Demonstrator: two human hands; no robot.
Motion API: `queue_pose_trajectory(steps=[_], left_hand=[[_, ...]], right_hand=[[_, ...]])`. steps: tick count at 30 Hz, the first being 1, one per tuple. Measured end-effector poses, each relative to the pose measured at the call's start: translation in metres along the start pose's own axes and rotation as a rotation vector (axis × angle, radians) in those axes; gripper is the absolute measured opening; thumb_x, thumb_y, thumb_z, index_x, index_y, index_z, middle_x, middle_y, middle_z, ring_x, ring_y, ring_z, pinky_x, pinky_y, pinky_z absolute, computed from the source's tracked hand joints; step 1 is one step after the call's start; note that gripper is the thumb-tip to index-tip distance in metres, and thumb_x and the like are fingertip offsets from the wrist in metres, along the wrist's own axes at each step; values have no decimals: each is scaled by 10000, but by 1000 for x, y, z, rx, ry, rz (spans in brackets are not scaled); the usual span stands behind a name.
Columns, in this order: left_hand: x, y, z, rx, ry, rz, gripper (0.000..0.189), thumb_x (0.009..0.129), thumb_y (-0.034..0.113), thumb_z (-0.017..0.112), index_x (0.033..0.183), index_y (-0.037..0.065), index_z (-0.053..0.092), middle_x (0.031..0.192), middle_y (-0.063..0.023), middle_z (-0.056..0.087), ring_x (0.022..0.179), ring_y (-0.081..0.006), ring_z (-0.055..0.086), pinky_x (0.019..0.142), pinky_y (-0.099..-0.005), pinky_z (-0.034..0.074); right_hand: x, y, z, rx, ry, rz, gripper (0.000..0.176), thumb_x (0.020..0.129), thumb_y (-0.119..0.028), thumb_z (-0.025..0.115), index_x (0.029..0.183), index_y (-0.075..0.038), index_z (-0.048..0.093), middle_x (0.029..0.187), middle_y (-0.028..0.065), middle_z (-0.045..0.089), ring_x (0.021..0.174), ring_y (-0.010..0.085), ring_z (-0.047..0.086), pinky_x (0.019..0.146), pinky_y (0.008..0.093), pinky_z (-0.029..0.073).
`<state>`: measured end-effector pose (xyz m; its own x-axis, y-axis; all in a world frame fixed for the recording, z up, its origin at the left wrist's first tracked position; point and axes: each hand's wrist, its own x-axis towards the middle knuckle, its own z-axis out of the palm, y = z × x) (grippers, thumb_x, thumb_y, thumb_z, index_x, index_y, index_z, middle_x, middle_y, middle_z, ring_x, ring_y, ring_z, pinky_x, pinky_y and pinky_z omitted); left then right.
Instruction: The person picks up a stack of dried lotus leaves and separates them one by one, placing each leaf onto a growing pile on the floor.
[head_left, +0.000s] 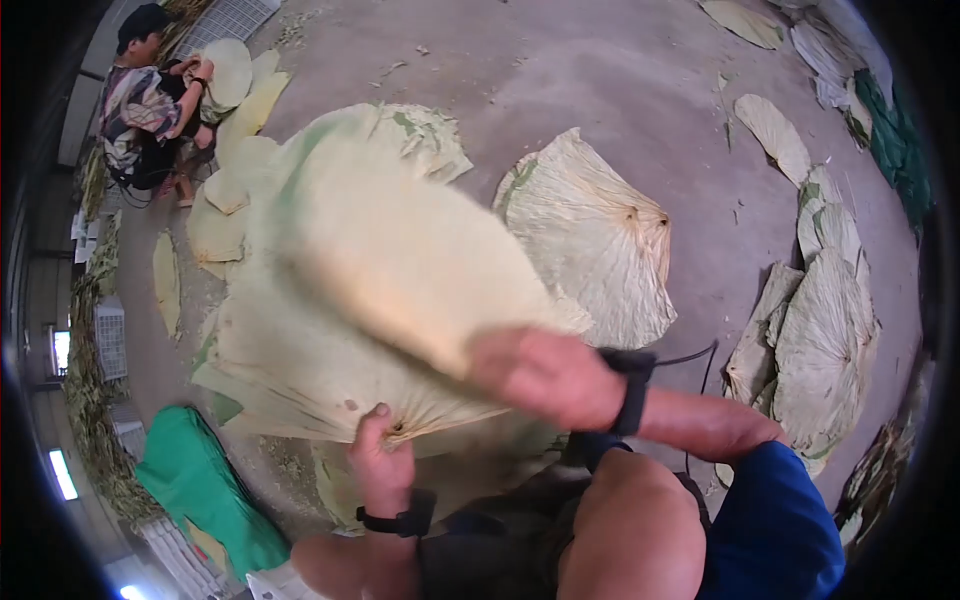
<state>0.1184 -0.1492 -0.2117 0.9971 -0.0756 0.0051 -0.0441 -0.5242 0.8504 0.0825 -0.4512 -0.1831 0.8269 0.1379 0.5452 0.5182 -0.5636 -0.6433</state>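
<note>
My left hand (380, 462) pinches the near edge of a large, pale, dried lotus leaf (310, 375) beside its dark stem spot, thumb on top. Blurred by motion, my right hand (545, 375) grips the end of a folded dried lotus leaf (400, 235), which sweeps above the other one. This upper leaf is smeared along its lower edge and covers much of what lies beneath it. Fingers of my right hand are partly indistinct. Both wrists wear black bands.
Another fanned leaf (590, 235) lies on the concrete floor ahead. A leaf stack (825, 350) lies at right. A green cloth (205, 490) lies at lower left. At upper left, a person (145, 110) crouches, handling a round leaf (228, 75). A black cable (690, 355) runs near my right wrist.
</note>
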Motion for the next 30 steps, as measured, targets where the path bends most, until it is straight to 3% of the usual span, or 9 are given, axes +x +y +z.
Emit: queue_pose_trajectory(steps=[1,2,4,9,11,12,14,24,30], left_hand=[[3,14,3,-668,93,-470,239,860,17,659,1098,27,645,1009,-80,674,930,-197,625,852,-367,533],[5,22,7,-664,103,-462,239,860,17,659,1098,27,645,1009,-80,674,930,-197,625,852,-367,533],[6,28,11,-1010,117,-494,235,874,52,628,1101,-10,638,1067,-83,655,969,-206,629,866,-372,533],[6,8,3,-986,94,-506,305,902,85,588,1194,-3,595,1140,-89,642,1054,-231,629,915,-395,524],[3,7,6,-229,-39,-93,315,906,98,588,1203,-7,595,1149,-101,642,1064,-238,630,916,-391,523],[3,14,8,-225,-36,-96,315,906,98,588,1203,-7,595,1149,-101,642,1064,-238,630,916,-391,523],[8,33,13,-1010,60,-484,308,929,60,559,1226,-19,580,1150,-109,636,1029,-244,638,860,-407,551],[7,26,10,-1060,24,-554,345,1012,177,513,1305,-5,513,1224,-118,598,1106,-248,606,931,-413,524],[7,47,18,-1125,13,-567,439,1058,370,436,1341,41,505,1264,-92,595,1134,-224,591,970,-382,497]], right_hand=[[2,-14,23,153,-88,61,259,897,-121,577,1144,-47,596,1272,128,584,1142,312,598,942,367,532],[3,-15,44,135,-108,-76,229,953,-134,550,1151,-26,586,1272,141,585,1133,326,599,940,371,532],[2,-27,76,361,-211,148,223,956,-122,557,1147,-20,606,1252,144,608,1150,330,590,929,373,538],[1,-19,86,326,-70,-13,296,888,-134,658,1167,-36,660,1303,123,610,1221,336,564,965,418,500],[5,-19,83,250,-76,-19,337,859,-138,706,1181,-46,676,1332,113,604,1246,341,558,987,437,477],[10,-19,80,241,-77,3,342,856,-148,712,1181,-49,679,1335,104,606,1248,343,557,988,439,471],[14,-19,82,237,-81,26,347,853,-158,718,1181,-52,682,1338,95,608,1250,344,557,988,442,466],[10,-19,94,424,-151,119,418,892,-220,680,1274,-61,622,1400,89,559,1285,330,517,1064,442,426],[5,-19,94,413,-184,76,420,854,-215,699,1245,-73,641,1367,101,569,1270,329,521,1070,435,420]])
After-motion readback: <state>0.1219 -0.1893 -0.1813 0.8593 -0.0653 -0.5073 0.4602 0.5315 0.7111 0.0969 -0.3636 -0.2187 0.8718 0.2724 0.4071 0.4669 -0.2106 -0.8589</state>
